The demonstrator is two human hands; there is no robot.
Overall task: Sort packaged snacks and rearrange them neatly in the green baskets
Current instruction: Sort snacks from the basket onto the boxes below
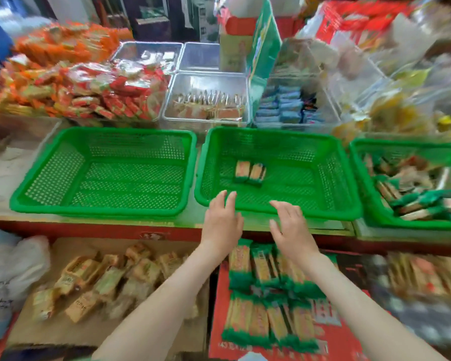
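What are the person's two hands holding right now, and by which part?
Nothing is held. The left hand and right hand are both empty, fingers relaxed, by the front rim of the middle green basket.

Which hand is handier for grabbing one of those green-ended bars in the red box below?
Probably the right hand: it is open, empty and sits directly above the green-ended bars in the red box. The left hand, also open, sits more to the side, towards the cardboard box of tan packs.
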